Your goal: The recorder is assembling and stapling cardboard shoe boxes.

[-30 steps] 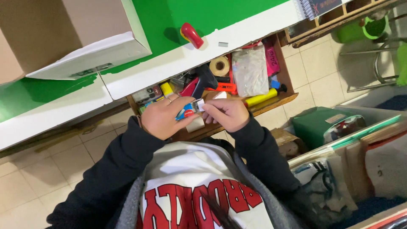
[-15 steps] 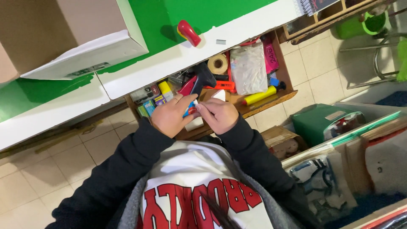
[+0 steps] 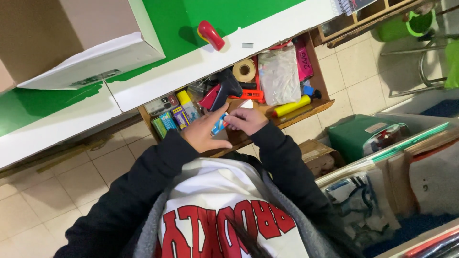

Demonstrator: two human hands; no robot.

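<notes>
My left hand [image 3: 203,134] and my right hand [image 3: 246,120] meet over an open wooden drawer [image 3: 315,106], both pinching a small blue and white box [image 3: 219,124]. The left fingers stretch along its lower side, and the right hand closes on its upper end, where a white flap [image 3: 246,103] sticks out. Behind the hands lie a red and black tool [image 3: 221,91], a tape roll [image 3: 244,70], a clear plastic bag [image 3: 278,74], a yellow marker [image 3: 291,106] and several small coloured boxes [image 3: 172,117].
A red stapler [image 3: 211,34] sits on the green desk top [image 3: 181,14], beside a large cardboard box [image 3: 71,43]. To the right stand a green container [image 3: 361,138], a small cardboard box [image 3: 318,155] and bins of papers [image 3: 411,177] on the tiled floor.
The view has shifted slightly. Both hands stay on the small box; the left fingers have straightened along it and the right hand has slid a little lower over it.
</notes>
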